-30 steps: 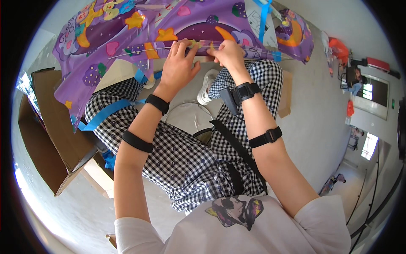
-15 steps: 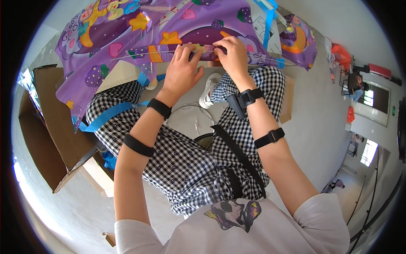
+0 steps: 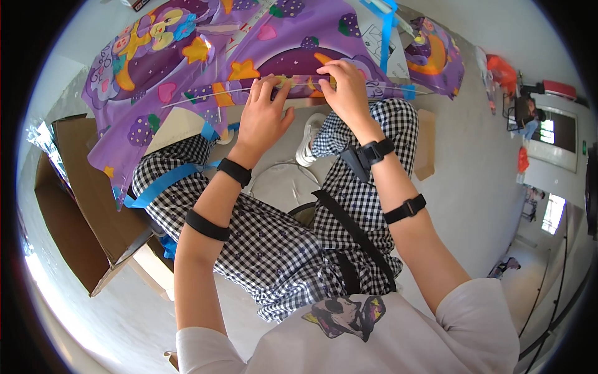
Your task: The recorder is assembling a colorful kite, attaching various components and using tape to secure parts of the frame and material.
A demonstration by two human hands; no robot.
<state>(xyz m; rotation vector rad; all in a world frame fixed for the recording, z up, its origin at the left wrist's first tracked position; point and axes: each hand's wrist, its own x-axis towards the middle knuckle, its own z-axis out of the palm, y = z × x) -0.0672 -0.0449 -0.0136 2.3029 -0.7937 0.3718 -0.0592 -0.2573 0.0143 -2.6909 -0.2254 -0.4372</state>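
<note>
A purple printed sheet (image 3: 205, 75) with stars, moons and berries hangs across the far side of my lap. Along its near edge runs a flat folded band with a thin clear rod (image 3: 187, 100) lying on it. My left hand (image 3: 265, 118) rests its fingertips on this edge near the middle, its thumb standing apart. A short way to the right, my right hand (image 3: 346, 93) has thumb and index finger at the same edge, pinching it. What lies under the fingertips is partly hidden.
An open cardboard box (image 3: 93, 193) stands on the floor at my left. Blue straps (image 3: 168, 184) lie over my left knee and at the sheet's right part. A white board (image 3: 374, 43) with line drawings shows behind the sheet. A ring-shaped item lies between my legs.
The right thumb and index finger have spread slightly and shifted right along the edge. My left hand has moved slightly down and its fingers have shifted. The whole view has tilted a little.
</note>
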